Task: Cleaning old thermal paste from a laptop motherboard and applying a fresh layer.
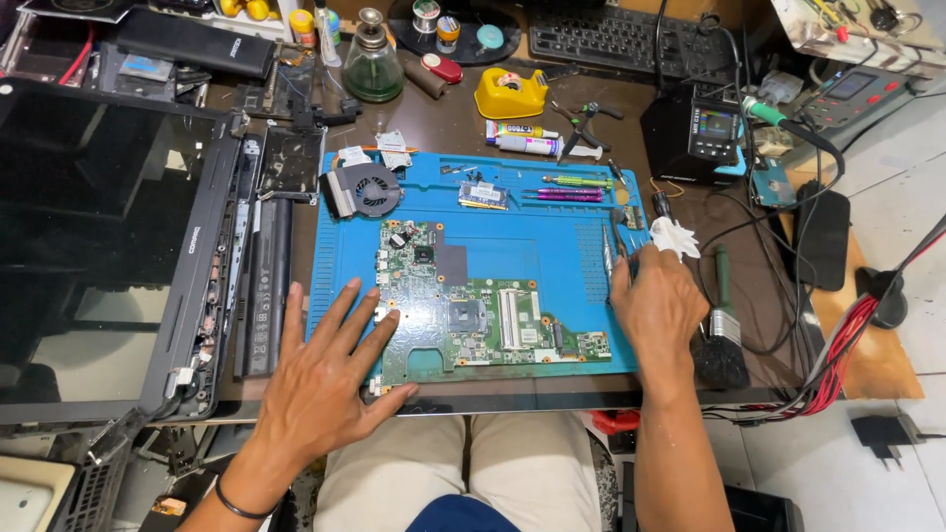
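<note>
Here we see the left hand (320, 369) spread flat, fingers apart and holding nothing, its fingertips resting at the left edge of the green motherboard (463, 305); the board lies bare on the blue mat (552, 246), near the front edge of the counter (453, 123). The right hand (655, 305) sits at the mat's right edge, its grip curled around what looks like slim tweezers (609, 248), though we cannot tell how firmly; a wad of white tissue (675, 236) lies just beside it.

In our judgement the risks are these: the flat palm could drag the board across the mat and knock small parts; the metal tips could scratch or short something if they swing over the board; the tangle of cables (838, 355) at the right could snag a wrist.

Counting: one motherboard; one cooling fan (365, 189); one small memory module (483, 195); one brush (721, 335); one glass bottle (372, 59); one laptop case (108, 246) open at the left; two hands.
</note>
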